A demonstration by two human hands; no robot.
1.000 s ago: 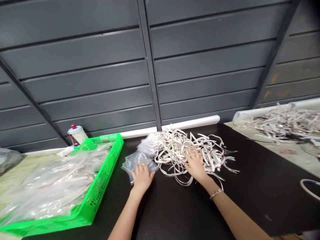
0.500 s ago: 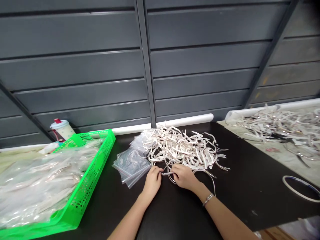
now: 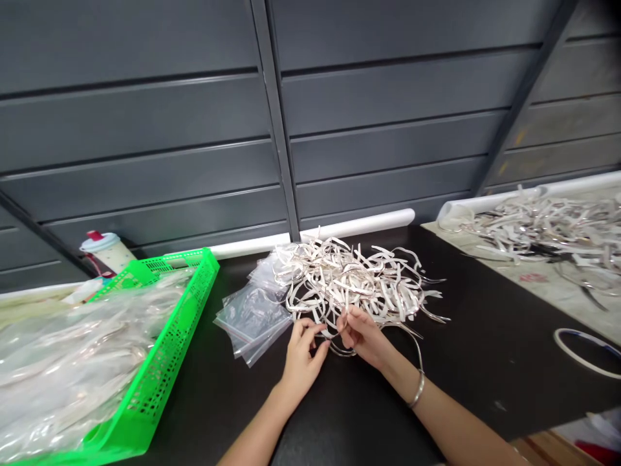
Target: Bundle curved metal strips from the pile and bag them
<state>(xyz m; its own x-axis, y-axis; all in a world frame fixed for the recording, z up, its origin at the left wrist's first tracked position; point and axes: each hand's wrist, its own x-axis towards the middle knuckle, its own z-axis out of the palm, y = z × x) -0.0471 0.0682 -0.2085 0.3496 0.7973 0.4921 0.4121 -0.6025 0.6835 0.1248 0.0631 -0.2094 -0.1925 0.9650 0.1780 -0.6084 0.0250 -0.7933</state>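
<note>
Up into the front of the silvery curved strips' heap (image 3: 349,285) went the right hand (image 3: 363,336), its fingers (image 3: 350,317) pinched narrow on a curved strip (image 3: 339,348)! The left hand (image 3: 303,359) hovered beside it, fingers half-curled, hold unclear. The heap on the black table (image 3: 475,349) remained large; clear zip bags (image 3: 252,317) lay beside it, and filled bags (image 3: 72,362) sat in the green plastic tray (image 3: 167,330).

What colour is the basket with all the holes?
The basket is bright green; the head view shows it best.
</note>
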